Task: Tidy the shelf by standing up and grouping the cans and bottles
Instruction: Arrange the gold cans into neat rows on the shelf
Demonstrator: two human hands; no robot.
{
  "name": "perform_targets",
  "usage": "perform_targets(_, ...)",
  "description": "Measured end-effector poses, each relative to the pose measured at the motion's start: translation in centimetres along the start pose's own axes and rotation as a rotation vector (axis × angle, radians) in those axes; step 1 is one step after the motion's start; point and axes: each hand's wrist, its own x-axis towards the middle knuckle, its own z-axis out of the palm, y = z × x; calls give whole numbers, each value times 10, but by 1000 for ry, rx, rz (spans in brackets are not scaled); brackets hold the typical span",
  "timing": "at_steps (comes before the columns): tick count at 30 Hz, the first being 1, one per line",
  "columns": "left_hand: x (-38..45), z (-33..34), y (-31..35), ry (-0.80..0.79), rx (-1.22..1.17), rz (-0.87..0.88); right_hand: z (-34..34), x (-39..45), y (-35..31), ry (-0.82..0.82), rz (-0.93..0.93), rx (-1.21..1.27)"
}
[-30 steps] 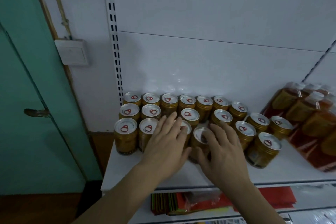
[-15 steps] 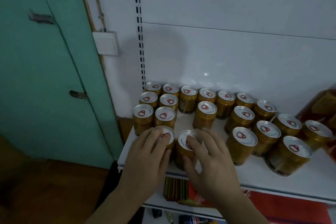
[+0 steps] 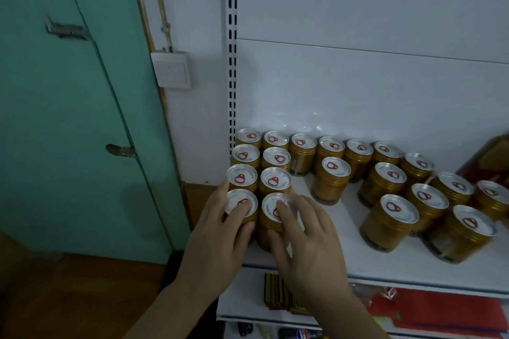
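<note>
- Since the earlier frame, both hands have carried their two cans leftward, so the pair now stands at the front of the two tidy columns at the shelf's left end; the camera has also swung nearer and to the right.
- Head view: the left hand (image 3: 220,231) wraps the front-left can (image 3: 241,205), fingers curled around its side, fingertips resting on the lid.
- Right hand (image 3: 308,245) grips the front-right can (image 3: 275,212) just beside it, thumb on the near side, index finger lying across the lid; both hands are partly closed around their cans.
- These two cans stand upright, touching or nearly touching each other, right behind the front edge of the white shelf (image 3: 344,264).
- Behind them stand two columns of cans (image 3: 260,165), close together, reaching the back panel.
- Loose cans (image 3: 391,220) stand scattered to the right, upright, well apart from the hands.
- All cans are short cylinders with ribbed gold sides, silvery round lids and red pull rings.
- Amber bottles (image 3: 490,159) show at the right edge, cut off by the frame.
- Beside the shelving are a green door (image 3: 68,118) and a white wall switch (image 3: 172,70).
</note>
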Motion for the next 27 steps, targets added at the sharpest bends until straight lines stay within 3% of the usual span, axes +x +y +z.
perform_targets(8,6,1,-13,-63,-135,50,0,-1,-5,1,29,-10)
perform_targets(15,12,-10,-3,-61,-114,8,-9,0,-5,-57,49,-31)
perform_targets(20,35,-17,21,7,17,73,-35,4,20,24,113,-44)
perform_targets(23,55,-11,44,-34,53,125,-53,12,55,53,157,-114)
perform_targets(27,91,3,78,-207,85,165,-75,36,103,68,154,-184)
